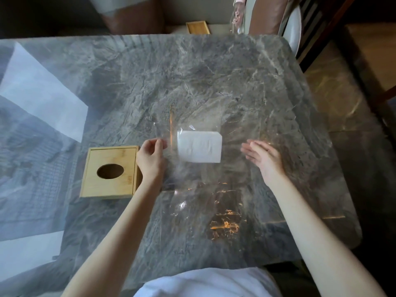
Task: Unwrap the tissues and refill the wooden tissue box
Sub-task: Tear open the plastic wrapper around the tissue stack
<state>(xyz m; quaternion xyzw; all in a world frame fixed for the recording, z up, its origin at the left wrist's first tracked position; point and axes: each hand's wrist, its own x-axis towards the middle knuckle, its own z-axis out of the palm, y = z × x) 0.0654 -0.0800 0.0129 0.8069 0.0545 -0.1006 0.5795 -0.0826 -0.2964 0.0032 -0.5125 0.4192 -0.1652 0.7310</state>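
I see the wooden tissue box (pixel 110 171) on the left of the tabletop (pixel 214 71). My left hand (pixel 151 158) pinches the clear wrap (pixel 192 185). The white tissues (pixel 199 149) sit in the middle. My right hand (pixel 264 156) is spread flat, holding nothing.

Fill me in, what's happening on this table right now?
A person is unwrapping tissues at a grey marble table. The left hand pinches an edge of the clear plastic wrap, which looks spread open on the table. The white tissue stack sits between the hands, seemingly on or in the wrap. The right hand is open, holding nothing. The wooden tissue box sits beside the left hand; nothing shows through its oval opening.
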